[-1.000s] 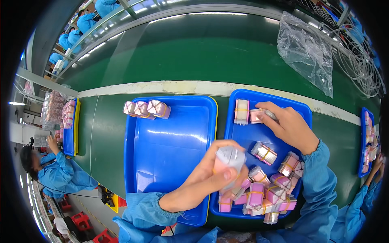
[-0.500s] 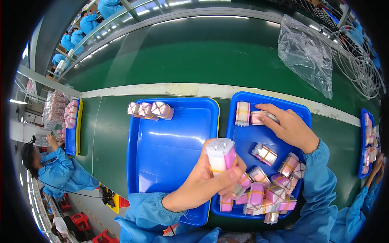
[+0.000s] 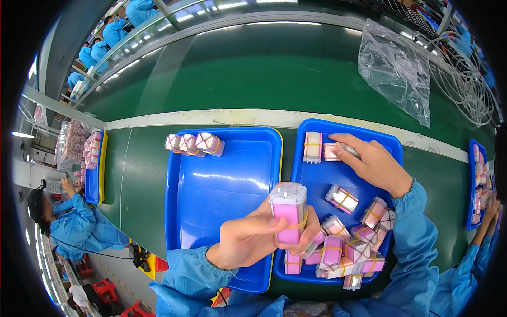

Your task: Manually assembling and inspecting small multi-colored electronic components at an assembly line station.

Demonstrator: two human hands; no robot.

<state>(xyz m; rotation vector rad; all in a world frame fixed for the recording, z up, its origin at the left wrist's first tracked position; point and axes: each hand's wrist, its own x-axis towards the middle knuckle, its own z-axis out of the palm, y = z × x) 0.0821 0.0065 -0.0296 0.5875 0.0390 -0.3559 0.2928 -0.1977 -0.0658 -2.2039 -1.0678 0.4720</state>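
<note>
In the head view, the left hand held up 1 pink block above the place where the 2 trays met, its thumb and curled fingers squeezing the sides, pale cap on top. The right hand reached into the right blue tray and pinched 1 small block between thumb and fingers, just beside a standing-apart block. Only 3 blocks sat in the far left corner of the left blue tray. A messy pile, too crowded to count, lay in the right tray's near part, so little seemed done and much seemed left.
</note>
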